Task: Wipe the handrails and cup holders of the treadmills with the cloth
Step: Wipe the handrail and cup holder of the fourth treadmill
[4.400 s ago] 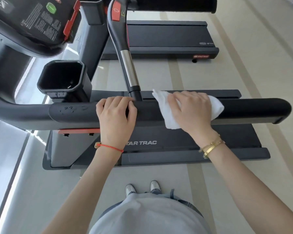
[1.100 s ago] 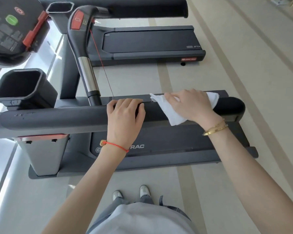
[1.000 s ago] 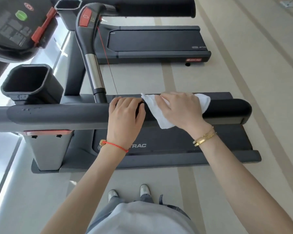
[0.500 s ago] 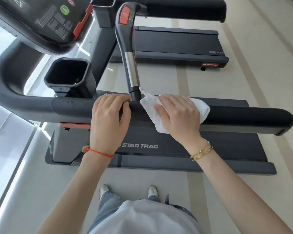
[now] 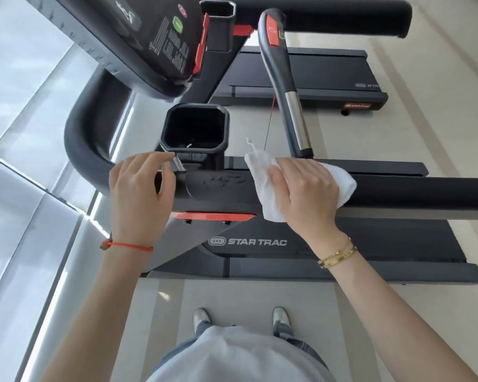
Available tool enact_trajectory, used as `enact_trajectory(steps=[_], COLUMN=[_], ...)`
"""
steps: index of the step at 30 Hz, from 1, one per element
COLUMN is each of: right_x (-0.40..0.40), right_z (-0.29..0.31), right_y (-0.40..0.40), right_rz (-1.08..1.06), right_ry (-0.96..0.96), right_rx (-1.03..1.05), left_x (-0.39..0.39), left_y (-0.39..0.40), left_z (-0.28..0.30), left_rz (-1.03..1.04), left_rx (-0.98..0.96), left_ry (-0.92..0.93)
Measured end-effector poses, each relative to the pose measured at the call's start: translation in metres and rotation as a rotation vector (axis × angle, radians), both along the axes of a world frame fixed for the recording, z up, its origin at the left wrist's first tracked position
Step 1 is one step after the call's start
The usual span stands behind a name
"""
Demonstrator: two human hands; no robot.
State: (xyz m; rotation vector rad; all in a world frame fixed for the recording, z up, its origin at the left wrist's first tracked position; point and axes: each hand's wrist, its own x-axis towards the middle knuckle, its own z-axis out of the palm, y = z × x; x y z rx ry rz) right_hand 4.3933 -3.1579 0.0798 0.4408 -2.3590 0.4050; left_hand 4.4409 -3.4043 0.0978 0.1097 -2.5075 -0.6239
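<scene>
At the left of centre in the frame, the left hand (image 5: pixel 141 194) lay draped over the bend of the near handrail (image 5: pixel 414 193), its fingers curled loosely over the top; whether they truly gripped the rail could not be told. It held nothing else. Just above and to its right stood the black cup holder (image 5: pixel 195 130), open-mouthed and apparently untouched by the cloth, its front wall just beside the left fingertips.

Right of centre, the right hand (image 5: pixel 305 194) pressed the white cloth (image 5: pixel 265 186) down on the handrail, fingers spread almost flat, with folds of cloth showing on both sides of the hand and hanging over the rail's near face.

To do this pass well, the cloth probably needed to wrap further round the rail so the underside was wiped too, with steady pressure carried leftward toward the scuffed patch (image 5: pixel 225 181) between the hands. The cup holder looked a likely next stop.
</scene>
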Motion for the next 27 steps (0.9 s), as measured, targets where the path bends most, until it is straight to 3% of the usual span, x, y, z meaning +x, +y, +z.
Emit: enact_trajectory(steps=[9, 13, 17, 20, 24, 27], right_x=[0.006, 0.008, 0.011, 0.011, 0.018, 0.02], right_z=[0.007, 0.004, 0.005, 0.005, -0.001, -0.002], right_y=[-0.096, -0.081, -0.047, -0.067, -0.118, -0.109], right_rz=[0.082, 0.163, 0.006, -0.076, -0.065, 0.023], right_ry=[-0.094, -0.063, -0.098, -0.129, -0.12, -0.065], right_rx=[0.085, 0.13, 0.094, 0.072, 0.111, 0.128], left_x=[-0.013, -0.016, -0.018, -0.02, -0.021, -0.022], left_y=[-0.053, -0.055, -0.056, -0.055, -0.056, -0.057], left_z=[-0.017, -0.022, -0.026, -0.03, -0.035, -0.035], left_rz=[-0.03, -0.022, -0.02, -0.002, -0.004, -0.006], left_rx=[-0.11, -0.158, -0.169, -0.178, -0.178, -0.179], left_ry=[-0.039, 0.004, 0.054, 0.078, 0.107, 0.13])
